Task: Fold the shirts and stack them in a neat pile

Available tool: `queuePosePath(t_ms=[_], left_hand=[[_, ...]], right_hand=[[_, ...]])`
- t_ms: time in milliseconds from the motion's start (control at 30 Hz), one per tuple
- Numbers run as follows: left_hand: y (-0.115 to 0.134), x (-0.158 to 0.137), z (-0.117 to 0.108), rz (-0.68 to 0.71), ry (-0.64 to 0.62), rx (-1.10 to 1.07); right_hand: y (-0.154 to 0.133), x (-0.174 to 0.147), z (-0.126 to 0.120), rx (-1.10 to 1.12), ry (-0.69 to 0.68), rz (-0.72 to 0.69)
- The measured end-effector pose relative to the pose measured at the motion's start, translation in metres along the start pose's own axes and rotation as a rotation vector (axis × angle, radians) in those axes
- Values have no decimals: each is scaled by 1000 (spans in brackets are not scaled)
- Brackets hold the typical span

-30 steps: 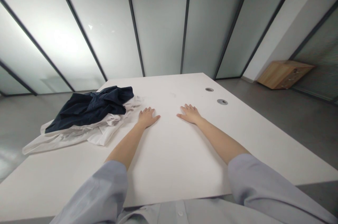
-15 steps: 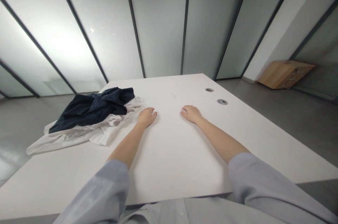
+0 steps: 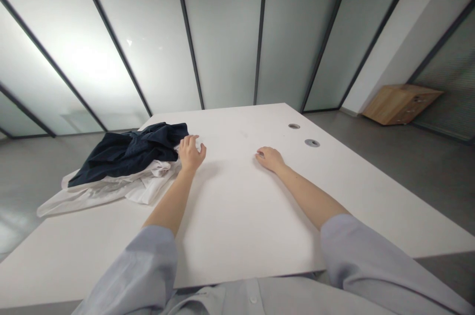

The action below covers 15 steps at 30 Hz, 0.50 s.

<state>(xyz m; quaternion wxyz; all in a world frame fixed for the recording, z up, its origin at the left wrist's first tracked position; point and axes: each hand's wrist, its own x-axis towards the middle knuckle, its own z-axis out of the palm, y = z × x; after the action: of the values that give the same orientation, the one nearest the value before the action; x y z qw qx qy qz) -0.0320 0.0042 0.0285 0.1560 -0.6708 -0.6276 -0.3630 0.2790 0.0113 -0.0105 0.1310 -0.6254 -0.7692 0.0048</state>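
Observation:
My left hand (image 3: pixel 190 153) is raised above the table beside the right end of a clothes pile, its fingers apart and nothing in them. On top of that pile lies a crumpled dark navy garment (image 3: pixel 129 151). White garments (image 3: pixel 144 187) stick out beneath it, partly hidden by the navy cloth and my left hand. My right hand (image 3: pixel 270 159) rests on the white table (image 3: pixel 245 216) right of the middle, its fingers loosely curved and apart, holding nothing.
Two round cable grommets (image 3: pixel 312 143) are set in the table's right side. A frosted glass partition (image 3: pixel 226 32) with dark frames stands behind the table. On the floor at the right is a wooden cabinet (image 3: pixel 401 103) by a white pillar.
My left hand has lifted off the table and moved left and away from me, to the edge of the clothes pile. My right hand has stayed almost still.

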Motion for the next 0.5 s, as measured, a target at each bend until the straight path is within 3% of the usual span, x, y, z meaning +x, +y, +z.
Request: queuePosePath(t_ms=[267, 367, 500], left_hand=[[-20, 34, -43, -244, 159, 118], [-46, 42, -48, -345, 84, 200], [-89, 52, -45, -540, -52, 153]], right_hand=[[-1, 1, 2, -28, -31, -56], [-2, 0, 3, -45, -44, -57], [-3, 0, 3, -44, -51, -51]])
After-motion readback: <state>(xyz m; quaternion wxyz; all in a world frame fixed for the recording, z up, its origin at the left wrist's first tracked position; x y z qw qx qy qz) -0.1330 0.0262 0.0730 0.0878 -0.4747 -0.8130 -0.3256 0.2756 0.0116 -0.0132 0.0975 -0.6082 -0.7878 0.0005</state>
